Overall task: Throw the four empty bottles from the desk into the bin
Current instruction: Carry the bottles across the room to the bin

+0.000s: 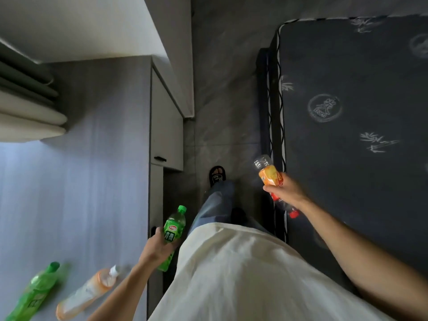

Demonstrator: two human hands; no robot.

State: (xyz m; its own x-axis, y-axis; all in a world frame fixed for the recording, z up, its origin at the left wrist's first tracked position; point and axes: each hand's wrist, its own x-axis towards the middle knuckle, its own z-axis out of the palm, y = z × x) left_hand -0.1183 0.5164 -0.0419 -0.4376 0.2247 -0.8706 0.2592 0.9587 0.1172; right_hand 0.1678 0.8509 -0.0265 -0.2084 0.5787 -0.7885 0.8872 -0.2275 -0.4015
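Note:
My left hand (154,247) grips a green bottle (174,230) with a green cap, held just past the desk's right edge over the floor. My right hand (285,190) grips an orange-labelled clear bottle (268,172), bottom pointing away and its red cap (293,213) toward me, near the bed's edge. A second green bottle (34,295) and a peach-and-white bottle (89,294) with a white cap lie on their sides on the grey desk (76,181) at the lower left. No bin shows in this view.
A dark mattress (359,112) fills the right side. A narrow strip of grey floor (222,112) runs between desk and bed, with my leg and black sandal (217,174) on it. A white cabinet door with a black handle (160,159) hangs under the desk. Curtains (27,107) hang at far left.

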